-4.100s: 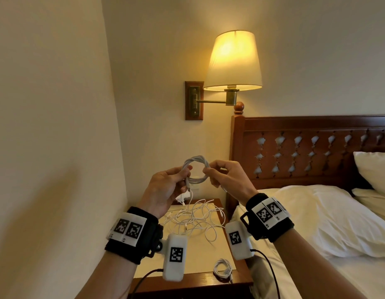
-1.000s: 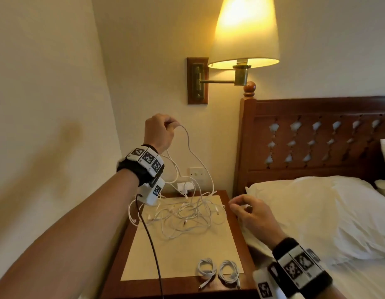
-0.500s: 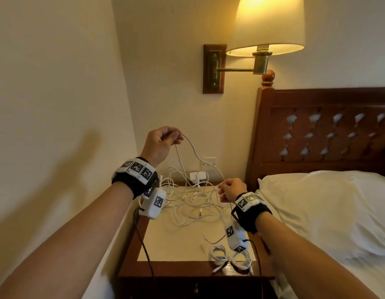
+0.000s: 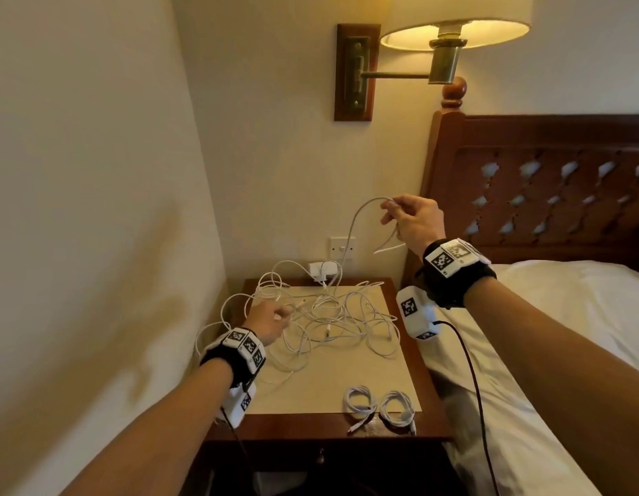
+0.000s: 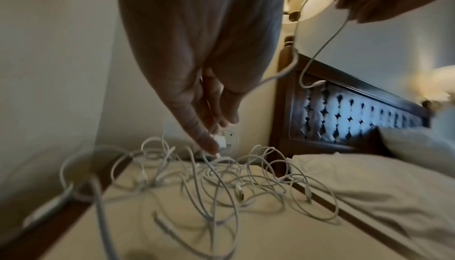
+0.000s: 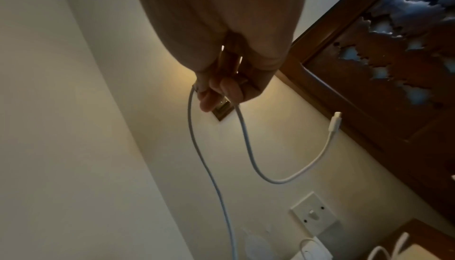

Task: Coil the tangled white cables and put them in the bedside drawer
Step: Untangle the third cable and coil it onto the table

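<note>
A tangle of white cables (image 4: 339,323) (image 5: 221,186) lies spread over the back of the bedside table (image 4: 311,427). My left hand (image 4: 280,315) (image 5: 216,137) is low at the tangle's left side and pinches a strand there. My right hand (image 4: 393,209) (image 6: 216,97) is raised above the table's right back corner. It pinches one cable near its end, and the free connector (image 4: 380,250) (image 6: 336,120) dangles below. Two coiled cables (image 4: 360,404) (image 4: 397,411) lie at the front right. The drawer (image 4: 321,467) below is closed.
A white charger (image 4: 323,272) sits plugged in at the wall behind the table, under a socket plate (image 4: 342,247). The wall lamp (image 4: 454,30) hangs above. The wooden headboard (image 4: 543,191) and bed pillow (image 4: 561,316) border the right; a wall closes the left.
My left hand came down from shoulder height to the tangle. My right hand rose from the table's right side with one cable end. A second coil now lies at the front.
</note>
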A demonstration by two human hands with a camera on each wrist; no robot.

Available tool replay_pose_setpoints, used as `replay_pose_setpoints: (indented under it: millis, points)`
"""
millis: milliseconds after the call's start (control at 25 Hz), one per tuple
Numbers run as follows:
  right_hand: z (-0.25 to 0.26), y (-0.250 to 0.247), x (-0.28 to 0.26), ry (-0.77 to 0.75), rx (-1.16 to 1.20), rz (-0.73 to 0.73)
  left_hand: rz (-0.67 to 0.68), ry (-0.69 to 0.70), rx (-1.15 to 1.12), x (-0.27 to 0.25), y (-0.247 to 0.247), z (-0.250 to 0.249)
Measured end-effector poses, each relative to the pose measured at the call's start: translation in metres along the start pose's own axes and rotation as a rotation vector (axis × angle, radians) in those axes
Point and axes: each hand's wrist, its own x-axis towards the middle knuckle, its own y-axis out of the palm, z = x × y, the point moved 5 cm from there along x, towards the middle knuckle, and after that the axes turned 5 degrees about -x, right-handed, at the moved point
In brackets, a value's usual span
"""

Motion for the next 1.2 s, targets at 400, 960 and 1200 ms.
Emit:
replay_pose_setpoints:
  millis: [400, 960, 1200]
  points:
    - [0.009, 0.006, -0.019, -0.009, 0.140, 0.081, -0.206, -0.002, 0.049, 0.014, 0.007, -0.026]
    - [0.003, -0.012, -0.035, 0.045, 0.175, 0.092, -0.300, 0.222, 0.378, -0.014, -0.035, -0.074]
    - [0.010, -0.018, -0.044, 0.041, 0.205, 0.107, -0.484, 0.268, 0.214, -0.033, -0.061, -0.116]
